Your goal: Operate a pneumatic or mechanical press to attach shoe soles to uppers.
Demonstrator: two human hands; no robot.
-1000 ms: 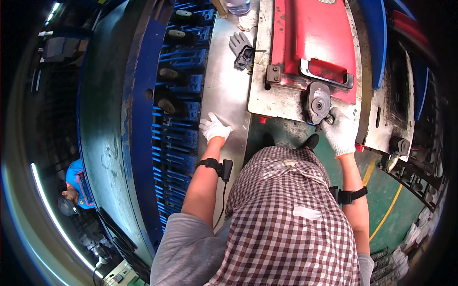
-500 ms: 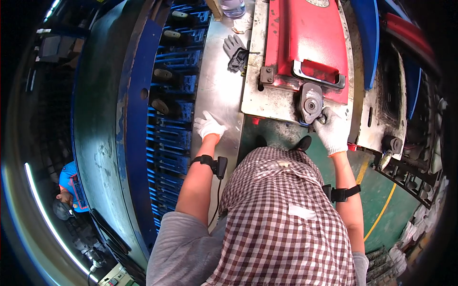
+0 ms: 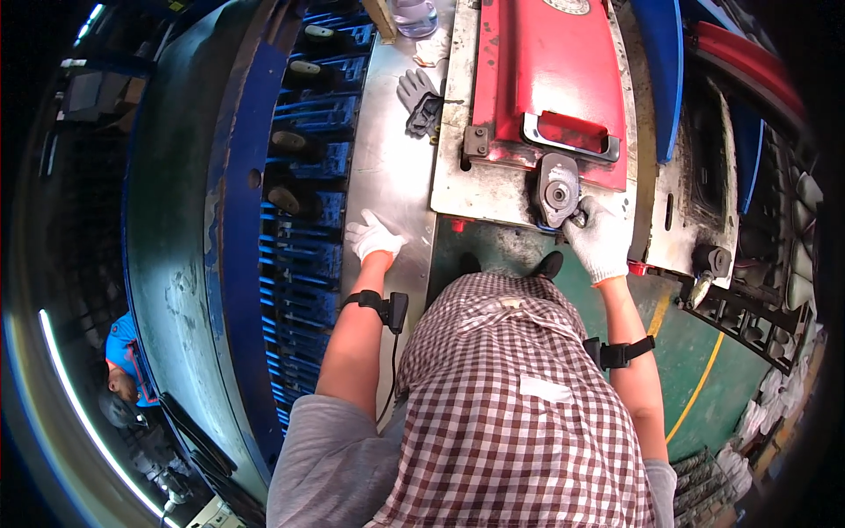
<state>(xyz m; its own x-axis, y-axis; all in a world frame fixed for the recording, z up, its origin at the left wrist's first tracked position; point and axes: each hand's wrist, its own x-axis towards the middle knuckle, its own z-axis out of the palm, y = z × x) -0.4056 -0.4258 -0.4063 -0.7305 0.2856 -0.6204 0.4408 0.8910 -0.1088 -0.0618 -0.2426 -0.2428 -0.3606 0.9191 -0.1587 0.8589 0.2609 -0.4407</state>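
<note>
My right hand [image 3: 598, 238], in a white knit glove, is closed around the handle of a dark grey latch [image 3: 557, 198]; the fingers hide most of that handle. The latch sits at the front edge of a machine with a red lid [image 3: 563, 70], just below the lid's metal-rimmed grip [image 3: 570, 139]. The lid is down on its pale, stained plate [image 3: 493, 194]. My left hand [image 3: 374, 236], also gloved in white, lies on the bare metal worktop [image 3: 387, 167] with its fingers apart and nothing in them.
A grey glove [image 3: 417, 95] and a clear bottle [image 3: 414, 16] are farther up the worktop. Blue racks [image 3: 304, 242] with dark moulds line the left. A similar machine with its own latch [image 3: 711, 260] stands at right. Another person [image 3: 123, 361] is at far left.
The whole view has shifted slightly, so the scene sits a little farther left. Both hands keep their places: the right at the latch handle, the left on the worktop.
</note>
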